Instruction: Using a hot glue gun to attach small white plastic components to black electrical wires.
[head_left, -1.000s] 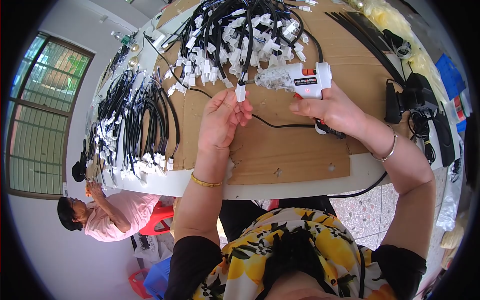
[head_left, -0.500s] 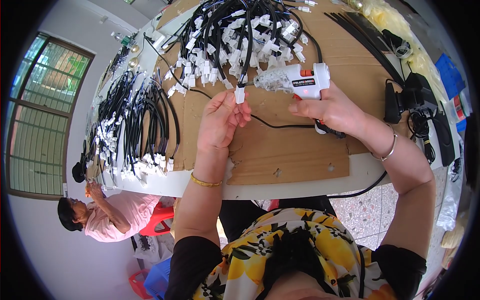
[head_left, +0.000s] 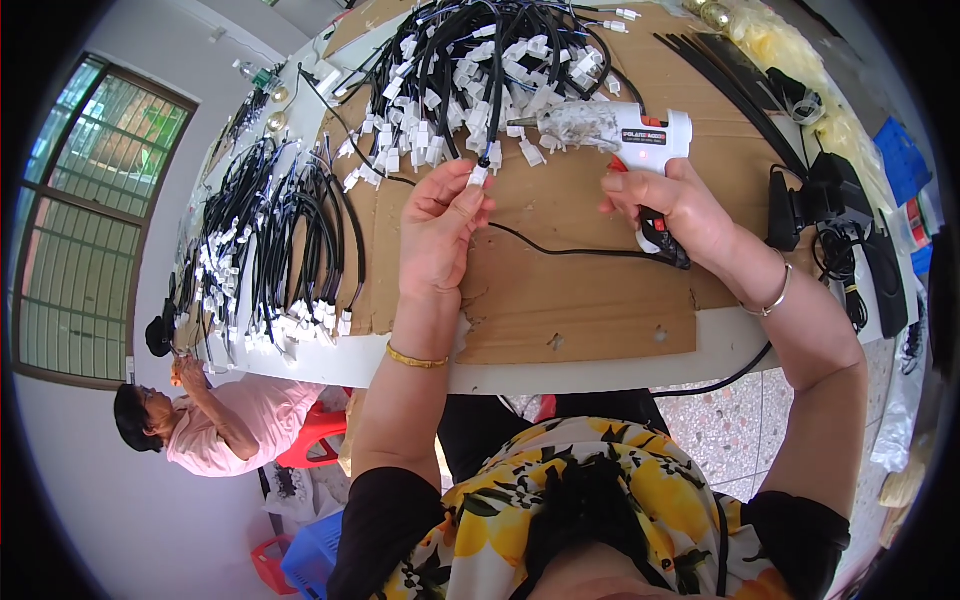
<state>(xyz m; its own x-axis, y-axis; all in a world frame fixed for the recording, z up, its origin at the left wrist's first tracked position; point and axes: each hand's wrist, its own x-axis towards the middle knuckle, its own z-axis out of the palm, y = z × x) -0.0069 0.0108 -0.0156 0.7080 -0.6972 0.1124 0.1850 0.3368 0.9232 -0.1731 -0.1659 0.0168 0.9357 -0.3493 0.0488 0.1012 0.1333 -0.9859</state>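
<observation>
Above the cardboard point(head_left: 580, 320), pinching a white connector point(head_left: 478, 177) with left hand point(head_left: 437, 235), gripping a glue gun point(head_left: 653, 142) with right hand point(head_left: 693, 212)

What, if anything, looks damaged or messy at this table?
Two things. The hot glue gun in the right hand has a lumpy, greyish-white crust over its front, unlike its smooth white rear. The cardboard sheet has two small, torn-looking patches near the edge closest to the person.

Red seat point(head_left: 318, 432), blue basket point(head_left: 314, 562), barred window point(head_left: 88, 235)
</observation>
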